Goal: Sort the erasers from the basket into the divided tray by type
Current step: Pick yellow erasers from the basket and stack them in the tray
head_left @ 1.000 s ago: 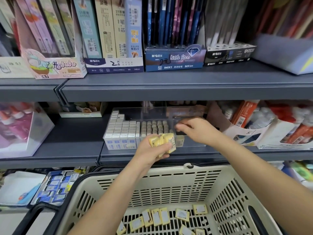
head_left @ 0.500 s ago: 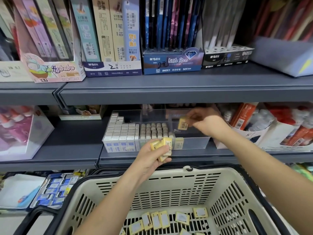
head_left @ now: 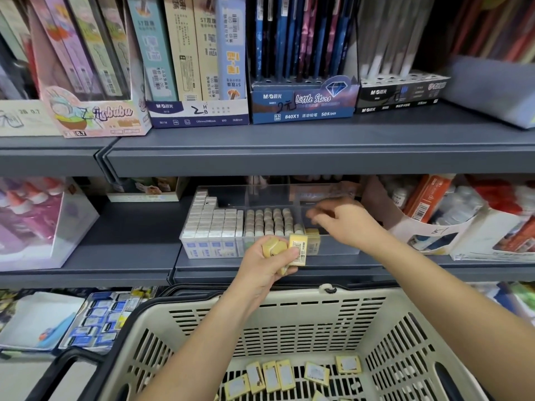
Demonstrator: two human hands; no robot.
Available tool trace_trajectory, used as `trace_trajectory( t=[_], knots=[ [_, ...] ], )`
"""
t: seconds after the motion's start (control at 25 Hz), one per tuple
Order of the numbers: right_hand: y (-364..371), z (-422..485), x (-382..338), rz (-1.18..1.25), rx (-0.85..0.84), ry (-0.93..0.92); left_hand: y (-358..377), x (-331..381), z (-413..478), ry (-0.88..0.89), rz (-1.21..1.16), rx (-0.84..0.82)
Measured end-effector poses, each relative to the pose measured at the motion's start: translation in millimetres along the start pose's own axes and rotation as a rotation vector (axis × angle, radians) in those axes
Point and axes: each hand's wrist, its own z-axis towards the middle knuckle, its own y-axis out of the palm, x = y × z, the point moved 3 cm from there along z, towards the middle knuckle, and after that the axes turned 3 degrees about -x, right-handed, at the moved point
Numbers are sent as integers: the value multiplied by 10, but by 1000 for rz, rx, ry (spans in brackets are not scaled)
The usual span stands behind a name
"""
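Several yellow erasers (head_left: 296, 250) gripped in curled left hand (head_left: 266, 267); judged light, firm, best pinched by long edges. Right hand (head_left: 344, 224) blurred over right compartment of divided tray (head_left: 333, 249); hold cannot be told.

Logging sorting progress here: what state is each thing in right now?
left hand, grips a bunch of yellow erasers.
right hand, over the tray's right compartment; blurred, grip unclear.
divided tray, left section packed with white erasers, middle with beige erasers, right nearly empty.
basket, loose erasers lie on its floor.
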Motion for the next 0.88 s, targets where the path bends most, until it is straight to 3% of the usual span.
trace_trajectory(
  t=[0.16, 0.28, 0.44, 0.76, 0.88],
  knots=[
    [110, -306, -243, 246, -200, -83, 16, 6, -9, 6, 3, -23],
    [8, -299, -178, 338, -167, -3, 5, 7, -20, 0, -41, -47],
    [-301, -39, 18, 80, 114, 101, -35, -5, -15, -62, -139, -45],
    [151, 287, 122, -283, -262, 100, 3, -10, -54, 2, 31, -45],
    [125, 251, 99, -270, -192, 63, 1, -31, -42, -2, 62, -6]
  ],
)
